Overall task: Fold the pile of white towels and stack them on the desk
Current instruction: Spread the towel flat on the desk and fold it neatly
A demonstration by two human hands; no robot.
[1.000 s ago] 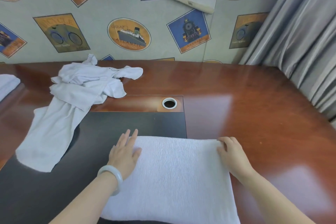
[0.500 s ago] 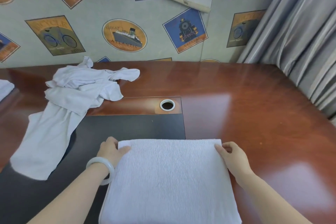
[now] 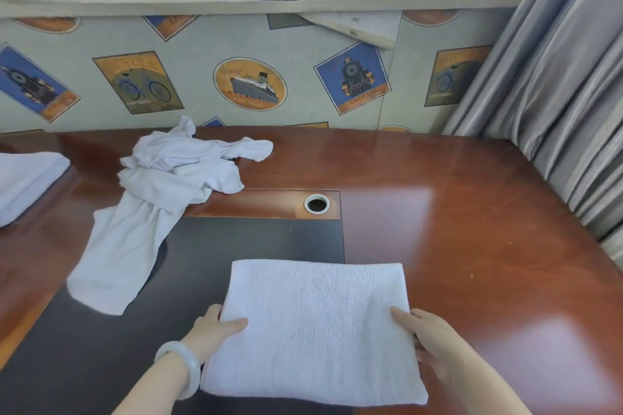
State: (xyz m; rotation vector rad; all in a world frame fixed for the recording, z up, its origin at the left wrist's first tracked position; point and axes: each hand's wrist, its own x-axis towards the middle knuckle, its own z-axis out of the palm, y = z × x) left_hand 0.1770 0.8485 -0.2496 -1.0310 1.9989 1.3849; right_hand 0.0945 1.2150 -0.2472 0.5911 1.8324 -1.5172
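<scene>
Left hand [image 3: 218,328], right hand [image 3: 436,342] pinch towel [image 3: 315,320] between them.

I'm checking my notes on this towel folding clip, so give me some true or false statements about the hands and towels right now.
1. The left hand and right hand grip opposite sides of the folded towel. True.
2. The pile lies right of the grommet. False: it lies left of it.
3. The bracelet is on the right wrist. False: it is on the left wrist.
4. A second towel lies at the picture's left edge. True.
</scene>
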